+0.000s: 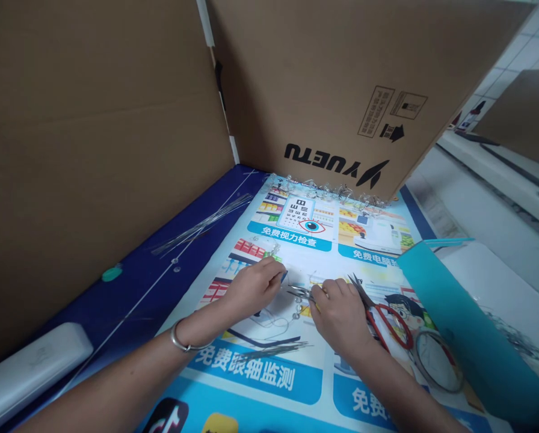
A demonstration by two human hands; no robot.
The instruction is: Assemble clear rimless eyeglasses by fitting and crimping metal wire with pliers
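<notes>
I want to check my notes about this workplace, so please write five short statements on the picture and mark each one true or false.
1. The right hand holds pliers. True.
2. The red-handled scissors lie left of the left hand. False: the scissors lie beside the right hand, on its right side.
3. A bangle is on the left wrist. True.
4. The large YUETU print on the cardboard stands upright. False: the print is upside down.
5. A bundle of thin wires lies on the dark blue surface. True.
</notes>
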